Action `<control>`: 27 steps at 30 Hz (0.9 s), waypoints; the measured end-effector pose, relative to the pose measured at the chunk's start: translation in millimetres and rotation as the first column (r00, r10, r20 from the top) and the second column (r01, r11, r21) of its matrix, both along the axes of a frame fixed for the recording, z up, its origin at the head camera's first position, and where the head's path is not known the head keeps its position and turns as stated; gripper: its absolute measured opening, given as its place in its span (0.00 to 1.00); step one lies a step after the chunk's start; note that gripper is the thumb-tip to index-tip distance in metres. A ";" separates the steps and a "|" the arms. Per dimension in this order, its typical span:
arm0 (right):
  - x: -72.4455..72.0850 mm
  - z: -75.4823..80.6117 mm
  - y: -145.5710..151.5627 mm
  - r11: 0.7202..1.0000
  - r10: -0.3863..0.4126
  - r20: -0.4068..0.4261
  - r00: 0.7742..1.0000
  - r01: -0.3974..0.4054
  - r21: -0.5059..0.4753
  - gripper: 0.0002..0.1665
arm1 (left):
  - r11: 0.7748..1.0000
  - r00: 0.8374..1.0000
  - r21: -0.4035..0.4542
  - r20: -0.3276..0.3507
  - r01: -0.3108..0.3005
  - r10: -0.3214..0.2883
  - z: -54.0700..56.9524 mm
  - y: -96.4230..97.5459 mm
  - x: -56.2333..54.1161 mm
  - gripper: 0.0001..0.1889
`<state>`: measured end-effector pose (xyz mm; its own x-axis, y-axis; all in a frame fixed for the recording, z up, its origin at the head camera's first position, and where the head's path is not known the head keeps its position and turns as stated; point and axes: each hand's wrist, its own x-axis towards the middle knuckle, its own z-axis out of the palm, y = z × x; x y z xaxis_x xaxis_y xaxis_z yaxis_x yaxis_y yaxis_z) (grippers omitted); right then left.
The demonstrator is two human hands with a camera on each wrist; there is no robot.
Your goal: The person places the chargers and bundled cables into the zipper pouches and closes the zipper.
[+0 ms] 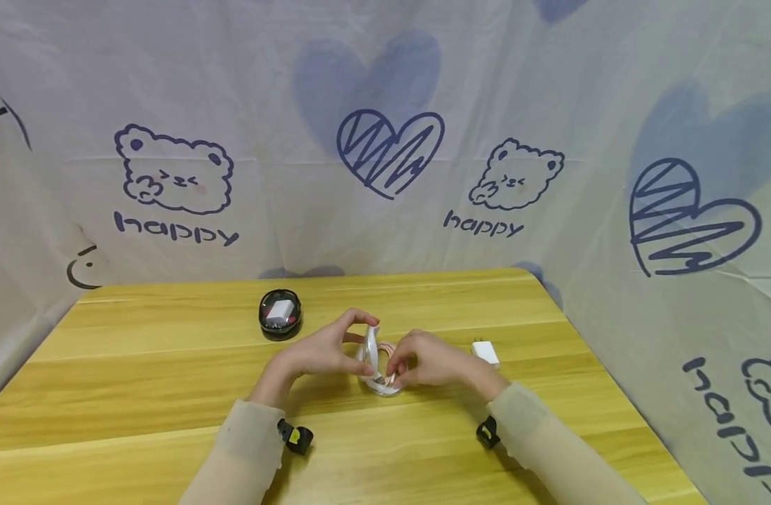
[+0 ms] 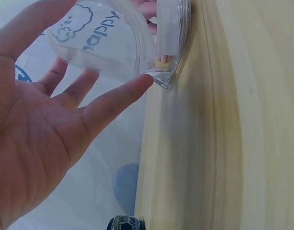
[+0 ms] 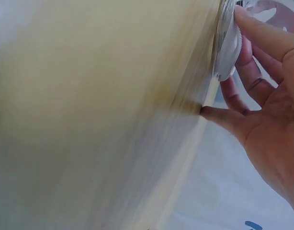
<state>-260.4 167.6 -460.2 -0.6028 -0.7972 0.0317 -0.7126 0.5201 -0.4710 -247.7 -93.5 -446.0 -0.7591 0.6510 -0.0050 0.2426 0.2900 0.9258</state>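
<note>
A clear round zipper case (image 1: 381, 387) sits on the table with its lid (image 1: 370, 345) raised. My left hand (image 1: 330, 353) grips that lid between thumb and fingers; the left wrist view shows the zipper pull (image 2: 161, 84) by a fingertip. Inside the case lies a coiled pinkish cable (image 1: 386, 348), and my right hand (image 1: 428, 359) pinches it there. In the right wrist view the right hand (image 3: 266, 110) reaches over the case's side wall (image 3: 228, 52), one finger touching the table. The fingertips inside the case are partly hidden.
A black-rimmed round case (image 1: 281, 334) with a white block inside stands at the back left. On the right lies a white charger plug (image 1: 485, 353), close behind the right forearm. A printed cloth (image 1: 284, 91) hangs behind the wooden table (image 1: 170, 365).
</note>
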 end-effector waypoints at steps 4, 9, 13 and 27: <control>-1.0 0.0 4.1 1.000 0.013 0.041 0.999 -0.012 -0.018 0.09 | 1.000 1.000 -0.001 0.011 0.000 0.000 0.4 0.7 0.0 0.40; -1.5 -4.2 9.4 0.998 0.012 0.074 0.997 -0.008 -0.054 0.11 | 1.000 1.000 0.003 0.019 -0.004 0.004 1.0 1.4 0.5 0.40; 0.4 -5.2 12.5 0.994 -0.021 0.124 0.992 0.034 -0.105 0.14 | 1.000 1.000 0.003 0.018 -0.008 0.008 1.0 1.8 0.7 0.40; 15.9 7.2 29.3 0.929 -0.144 0.164 0.976 0.190 -0.318 0.19 | 1.000 1.000 0.001 0.011 -0.004 0.004 -1.1 0.7 -0.9 0.40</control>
<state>-244.4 196.9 -453.1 -0.7432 -0.6433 0.1841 -0.5465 0.4247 -0.7218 -248.6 -92.8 -447.2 -0.7616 0.6479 -0.0125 0.2316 0.2901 0.9285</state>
